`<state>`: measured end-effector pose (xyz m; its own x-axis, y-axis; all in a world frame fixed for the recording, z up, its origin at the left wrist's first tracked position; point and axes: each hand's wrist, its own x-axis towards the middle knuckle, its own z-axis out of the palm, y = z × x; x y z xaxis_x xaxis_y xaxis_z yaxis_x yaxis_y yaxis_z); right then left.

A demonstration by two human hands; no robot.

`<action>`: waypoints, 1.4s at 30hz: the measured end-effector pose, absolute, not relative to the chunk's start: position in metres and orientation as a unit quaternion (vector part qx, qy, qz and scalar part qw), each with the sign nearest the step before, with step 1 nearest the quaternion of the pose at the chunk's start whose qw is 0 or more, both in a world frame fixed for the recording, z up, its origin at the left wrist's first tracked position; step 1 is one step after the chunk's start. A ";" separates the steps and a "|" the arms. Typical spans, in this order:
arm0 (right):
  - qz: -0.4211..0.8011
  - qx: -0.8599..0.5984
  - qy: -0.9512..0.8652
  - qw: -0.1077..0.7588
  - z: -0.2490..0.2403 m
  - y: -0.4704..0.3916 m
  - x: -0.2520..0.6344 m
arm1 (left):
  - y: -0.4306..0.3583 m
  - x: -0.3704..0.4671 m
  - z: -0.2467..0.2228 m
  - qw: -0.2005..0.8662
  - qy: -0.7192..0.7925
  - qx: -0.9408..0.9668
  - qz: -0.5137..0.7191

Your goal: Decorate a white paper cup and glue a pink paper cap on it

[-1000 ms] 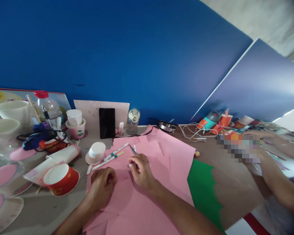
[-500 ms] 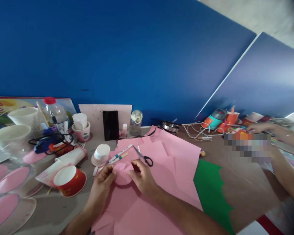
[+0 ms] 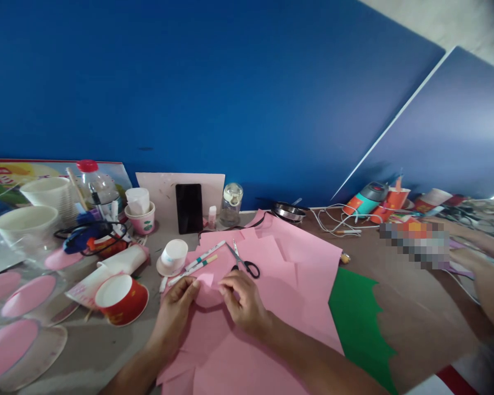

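Showing pink paper piece (image 3: 209, 298), rounded below, paler pointed flap (image 3: 206, 278)

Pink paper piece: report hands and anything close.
Left hand pinches pink paper piece at left. Right hand at right edge, grip unclear. Open scissors lie just beyond right hand.

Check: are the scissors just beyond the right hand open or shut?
Open: the scissors' two blades spread in a V, tips apart.

I face a blue panel (image 3: 189, 82), a slanting pale strip (image 3: 395, 120) edging it, above my brownish table (image 3: 420, 312).
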<state>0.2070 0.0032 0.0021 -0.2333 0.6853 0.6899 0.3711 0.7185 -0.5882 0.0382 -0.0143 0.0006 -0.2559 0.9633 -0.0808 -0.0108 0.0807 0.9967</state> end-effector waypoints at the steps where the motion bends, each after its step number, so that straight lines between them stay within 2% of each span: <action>1: 0.106 -0.316 -0.789 0.516 0.003 0.003 0.208 | -0.014 0.038 0.001 0.466 0.577 0.411 0.530; 3: 0.047 -0.281 -0.815 0.504 0.004 0.002 0.209 | -0.015 0.038 0.002 0.481 0.572 0.417 0.517; 8: 0.000 -0.259 -0.844 0.470 0.004 0.007 0.213 | -0.014 0.037 0.000 0.446 0.574 0.452 0.517; 20: 0.078 -0.323 -0.804 0.493 -0.001 0.005 0.209 | -0.017 0.040 -0.002 0.422 0.548 0.513 0.509; 29: 0.002 -0.281 -0.831 0.480 0.002 0.005 0.211 | -0.018 0.043 0.001 0.416 0.547 0.513 0.515; 42: 0.031 -0.324 -0.805 0.497 -0.003 0.002 0.211 | -0.019 0.043 -0.002 0.440 0.539 0.494 0.521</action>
<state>0.2110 0.0025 -0.0030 -0.2970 0.5512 0.7797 0.4905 0.7887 -0.3707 0.0427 -0.0190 -0.0017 -0.1234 0.9915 0.0403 0.0735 -0.0314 0.9968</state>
